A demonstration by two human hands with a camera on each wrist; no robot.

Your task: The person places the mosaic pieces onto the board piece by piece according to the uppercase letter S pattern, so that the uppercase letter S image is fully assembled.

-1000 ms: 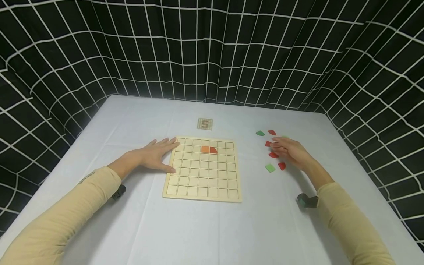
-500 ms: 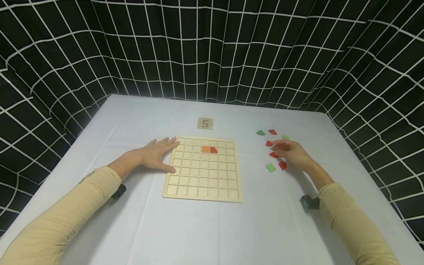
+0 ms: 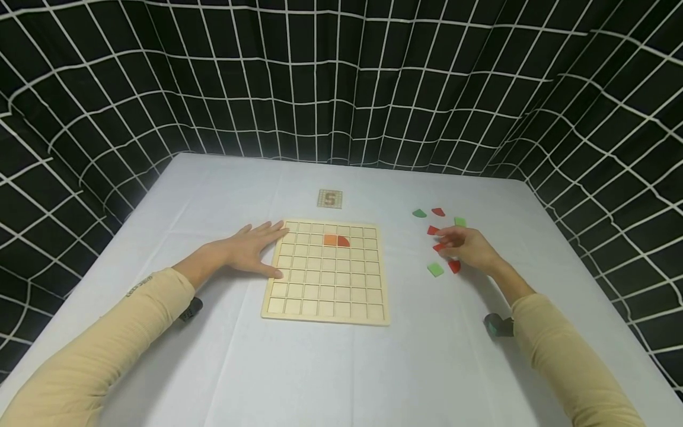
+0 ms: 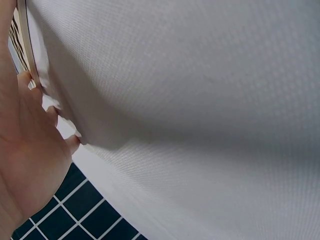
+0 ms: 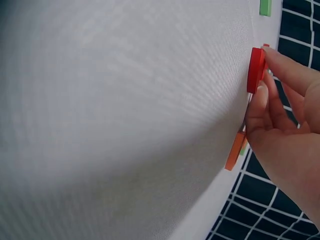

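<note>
I see only an orange square (image 3: 330, 240) and a red wedge (image 3: 343, 241) set into the far part of the board (image 3: 309, 293), so I judge it early work. Right of the board, the right hand (image 3: 469, 246) pinches a red piece (image 5: 255, 70) amid six loose pieces (image 3: 435, 270). The left hand (image 3: 249, 249) spreads across the board's left edge.

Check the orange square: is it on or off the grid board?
On: in the head view, the orange square lies in an upper cell of the grid board, beside a red rounded piece.
</note>
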